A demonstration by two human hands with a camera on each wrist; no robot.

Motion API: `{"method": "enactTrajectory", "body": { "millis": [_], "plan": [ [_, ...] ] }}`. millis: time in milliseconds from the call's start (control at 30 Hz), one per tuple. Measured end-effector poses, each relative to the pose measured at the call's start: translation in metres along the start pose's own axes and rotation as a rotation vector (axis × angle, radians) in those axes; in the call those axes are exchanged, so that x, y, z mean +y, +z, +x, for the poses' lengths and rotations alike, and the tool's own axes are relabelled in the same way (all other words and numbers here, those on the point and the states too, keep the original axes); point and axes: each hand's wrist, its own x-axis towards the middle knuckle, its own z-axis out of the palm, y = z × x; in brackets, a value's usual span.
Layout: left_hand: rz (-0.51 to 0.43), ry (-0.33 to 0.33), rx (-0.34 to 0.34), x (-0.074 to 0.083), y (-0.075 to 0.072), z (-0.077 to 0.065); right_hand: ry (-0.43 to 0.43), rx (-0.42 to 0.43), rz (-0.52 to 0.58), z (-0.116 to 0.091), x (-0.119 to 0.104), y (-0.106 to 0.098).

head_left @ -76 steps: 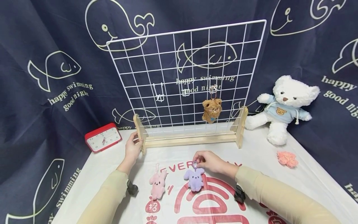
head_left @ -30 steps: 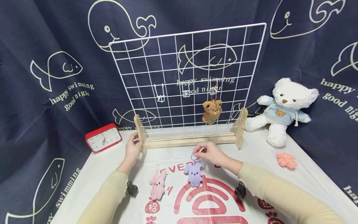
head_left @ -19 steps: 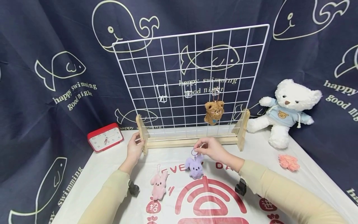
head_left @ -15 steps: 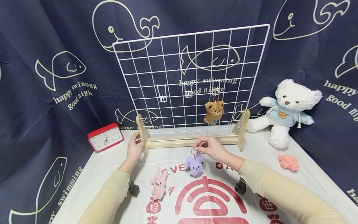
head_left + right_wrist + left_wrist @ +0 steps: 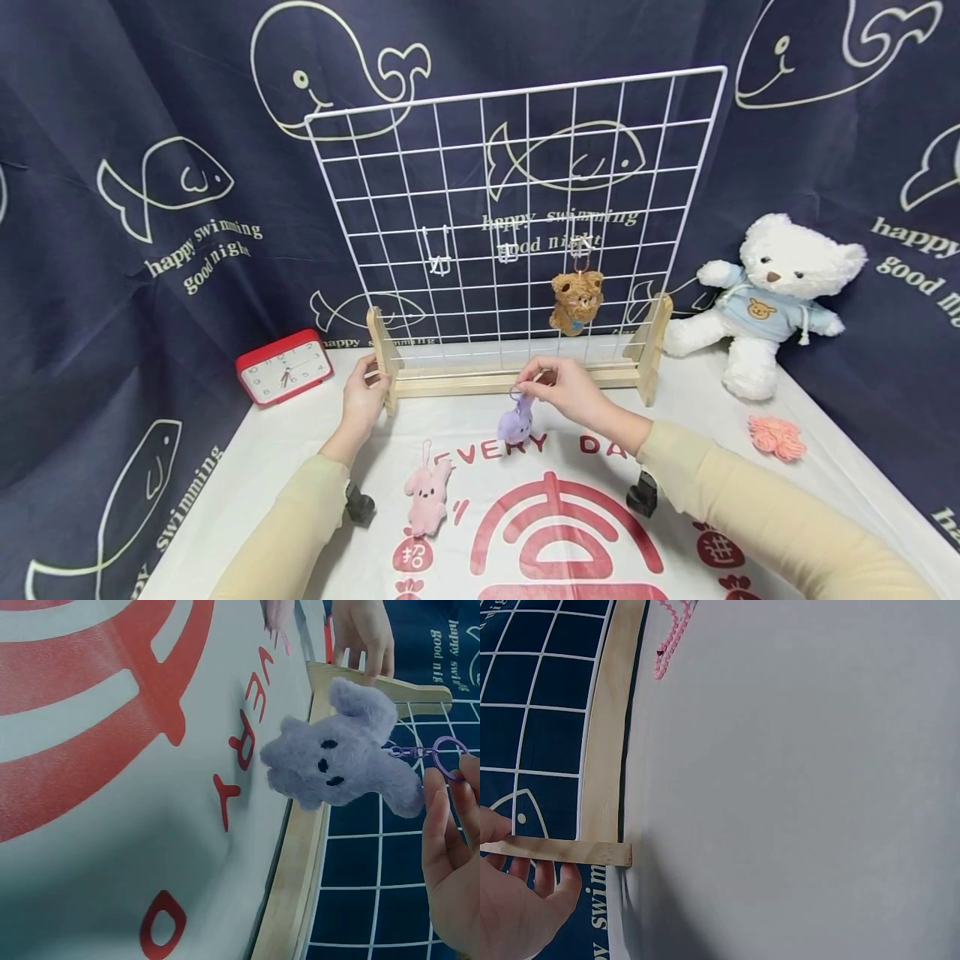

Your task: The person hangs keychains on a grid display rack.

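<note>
My right hand [image 5: 566, 392] pinches the purple ring [image 5: 434, 752] of a plush keychain, a purple long-eared animal [image 5: 516, 423] that hangs tilted above the cloth, before the rack's base. In the right wrist view, its face turns toward the camera. At the rack's left end, my left hand [image 5: 362, 396] grips the upright of the wooden stand [image 5: 604, 851], thumb on one face and fingers on the other. The stand bears a white wire grid [image 5: 573, 86]. From its right hook dangles a brown bear keychain [image 5: 576, 302]. Below my hands lies a pink plush keychain [image 5: 427, 500].
Two more white hooks, a left one [image 5: 439, 264] and a middle one [image 5: 507, 252], sit on the grid with nothing on them. A red clock [image 5: 285, 368] stands at left. A white teddy bear [image 5: 761, 308] sits at right, behind a coral yarn-like bundle [image 5: 777, 438].
My right hand has raised the purple plush keychain off the cloth and carried it toward the rack, where it now swings tilted. The left hand stays on the stand.
</note>
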Motion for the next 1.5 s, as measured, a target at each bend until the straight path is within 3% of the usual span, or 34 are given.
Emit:
{"method": "enactTrajectory", "body": {
  "millis": [533, 900, 1500],
  "plan": [
    [-0.017, -0.01, -0.008, -0.001, 0.001, 0.0, -0.088, 0.06, -0.016, 0.013, -0.021, -0.011],
    [-0.019, -0.015, -0.005, -0.001, 0.001, -0.001, -0.097, 0.14, -0.103, 0.023, -0.042, -0.018],
    [0.001, -0.006, -0.01, -0.002, -0.001, 0.001, -0.145, 0.256, -0.098, 0.039, -0.071, -0.033]
  ]
}}
